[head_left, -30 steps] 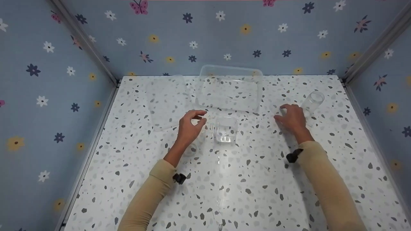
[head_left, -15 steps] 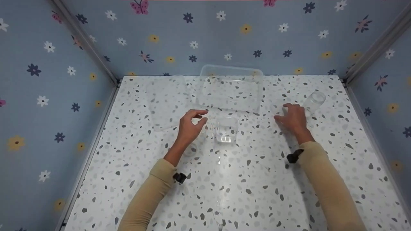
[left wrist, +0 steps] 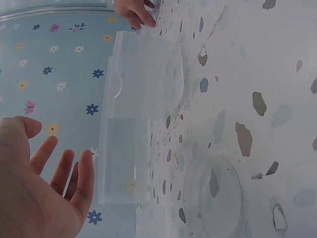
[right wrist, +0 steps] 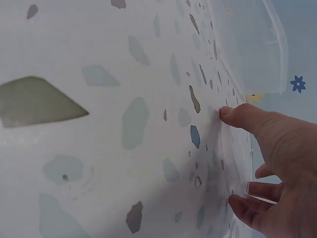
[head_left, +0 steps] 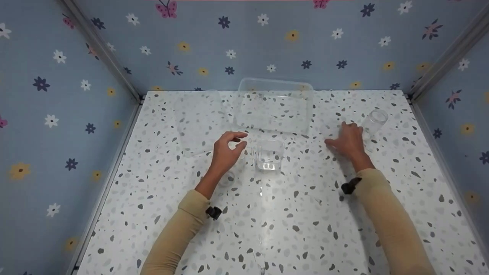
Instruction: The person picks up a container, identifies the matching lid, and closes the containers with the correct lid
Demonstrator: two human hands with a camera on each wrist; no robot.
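My left hand (head_left: 228, 149) hovers with fingers loosely bent and nothing between them, left of a small clear square container (head_left: 269, 154). In the left wrist view that container (left wrist: 148, 74) stands beyond the fingers. My right hand (head_left: 349, 141) is low over the table, thumb and fingers spread, beside a clear cylindrical jar (head_left: 375, 120). In the right wrist view a thin, clear, flat piece (right wrist: 237, 148) lies by the thumb and fingers. Its outline is faint, and whether the fingers touch it is hard to tell.
A large clear rectangular box (head_left: 273, 110) stands at the back against the flowered wall (head_left: 263, 42). A flat clear sheet, like a lid (head_left: 200, 122), lies left of it. A round clear lid-like piece (left wrist: 213, 198) lies near my left wrist on the speckled table (head_left: 298, 229).
My right hand's fingers have shifted slightly to the right, closer to the jar, and the gap to the thumb is wider. My left hand stays in place.
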